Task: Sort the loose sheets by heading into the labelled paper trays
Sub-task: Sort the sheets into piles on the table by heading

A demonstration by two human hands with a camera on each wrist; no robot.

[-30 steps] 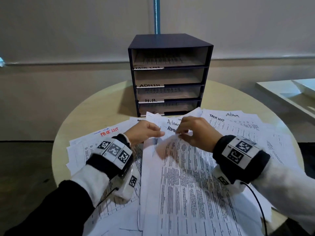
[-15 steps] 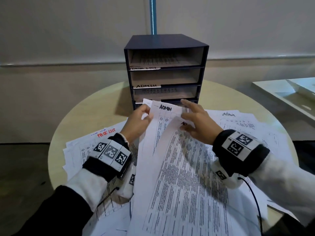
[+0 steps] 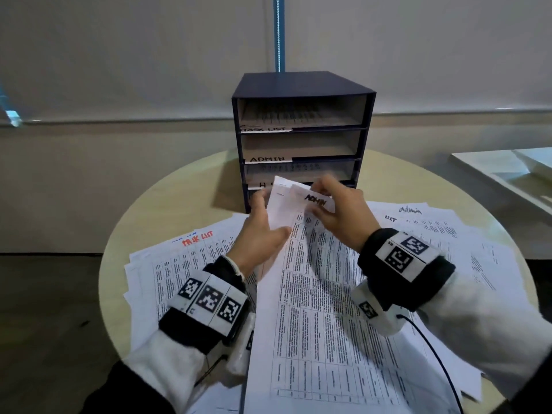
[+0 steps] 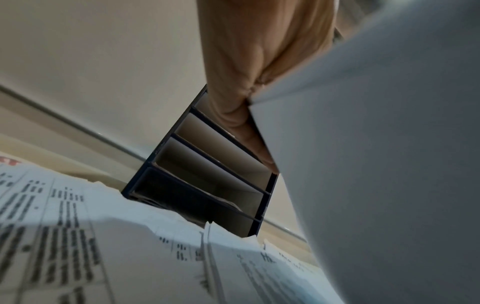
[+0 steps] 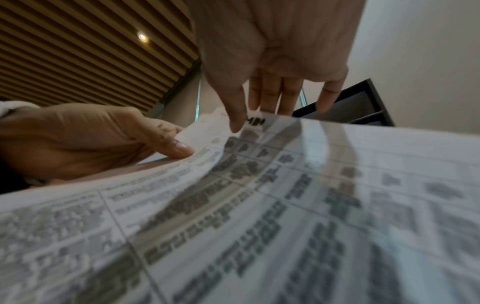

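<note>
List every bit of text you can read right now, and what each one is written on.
"ADMIN": heading of the lifted sheet held by both hands.
"ADMIN": label on the second tray.
"TASK LIST": top tray label, partly blurred.
"H": third tray label, rest hidden.
"TASK LIST": red heading, left sheet.
"Admin": handwritten, far right sheet.
"LIST": partly covered sheet.
Table print: too small.

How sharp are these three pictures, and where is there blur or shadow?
Head view: mostly sharp, ADMIN tray label readable, the right hand slightly motion-blurred. Left wrist view: the held sheets fill the right side as a grey, shadowed blur. Right wrist view: print on the held sheets is smeared; one ceiling light shines brightly.
</note>
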